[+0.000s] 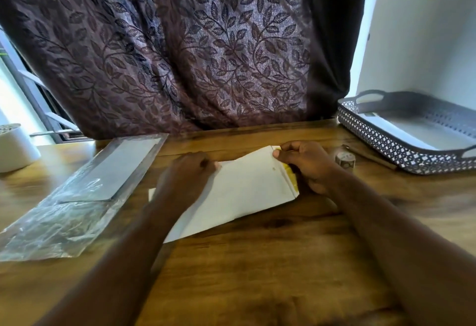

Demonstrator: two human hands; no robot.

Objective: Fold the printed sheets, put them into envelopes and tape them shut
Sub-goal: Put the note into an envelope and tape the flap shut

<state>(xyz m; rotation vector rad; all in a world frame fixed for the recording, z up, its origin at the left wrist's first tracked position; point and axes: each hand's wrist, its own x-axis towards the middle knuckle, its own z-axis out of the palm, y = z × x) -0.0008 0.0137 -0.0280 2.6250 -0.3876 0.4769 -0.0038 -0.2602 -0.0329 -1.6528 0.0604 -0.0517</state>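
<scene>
a white envelope (239,191) lies slantwise on the wooden tabletop (257,261), and both of the person's forearms reach in to it from the near side. the left hand (185,173) sits over the envelope's left part, fingers curled and holding its far edge. the right hand (306,163) is at the envelope's right end, thumb and forefinger pinching the far right corner. a yellow strip (292,179) shows along that same end, partly hidden by the right hand. whether a sheet is inside the envelope i cannot tell from here.

just to the right of the envelope, beyond the right hand, a small roll of patterned tape (345,159) stands on the tabletop, and a thin dark pen (371,157) lies right behind it. further right of the envelope sits a dark basket (386,142) with a lattice wall and handle cut-outs, and white sheets (422,132) lie flat inside it.

to the left of the envelope lies a crinkled clear plastic packet (85,189) with a flat pale stack in it, apart from the left forearm. well to the left, at the edge of sight, stands a white cup (15,148). behind the envelope, past the far edge of the tabletop, hangs a dark curtain (180,55) with a leaf pattern.
</scene>
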